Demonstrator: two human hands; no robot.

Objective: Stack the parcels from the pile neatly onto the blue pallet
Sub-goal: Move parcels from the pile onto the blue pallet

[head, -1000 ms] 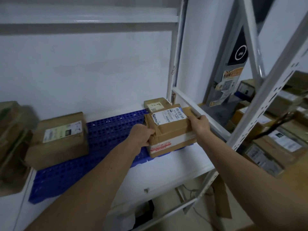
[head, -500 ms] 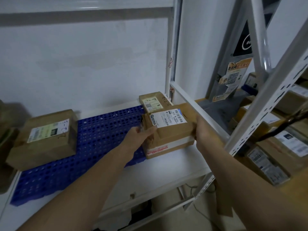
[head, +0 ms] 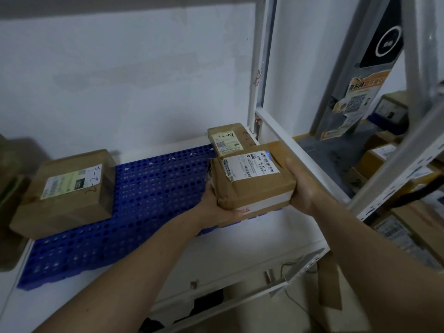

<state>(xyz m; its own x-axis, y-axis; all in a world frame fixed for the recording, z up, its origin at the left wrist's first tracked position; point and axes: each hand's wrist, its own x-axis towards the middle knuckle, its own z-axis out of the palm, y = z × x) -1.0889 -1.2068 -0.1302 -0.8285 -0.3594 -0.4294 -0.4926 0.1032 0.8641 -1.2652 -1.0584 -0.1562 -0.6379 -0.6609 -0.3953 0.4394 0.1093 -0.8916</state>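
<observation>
I have the brown parcel between both hands at the right end of the blue pallet, its white label facing up and a band of white tape along its near side. My left hand cups its lower left corner with the fingers closed underneath, and my right hand presses flat against its right side, thumb on the top edge; each grip is closed on the parcel. Whether its bottom touches the pallet I cannot tell, since my left hand hides that edge. Just behind it, at the pallet's far right corner, sits a smaller parcel with a yellowish label, touching or almost touching the one I hold. The pallet lies on a white shelf, with a bare strip of shelf along the near edge. At the pallet's left end, well apart, a larger labelled box rests on the near left part of the pallet, and something dark and blurred lies beyond it at the shelf's left edge. Close on my right run the rack's white upright post and a side rail slanting toward me, just beside my right hand. Through the rack, more brown parcels are piled to the right.
</observation>
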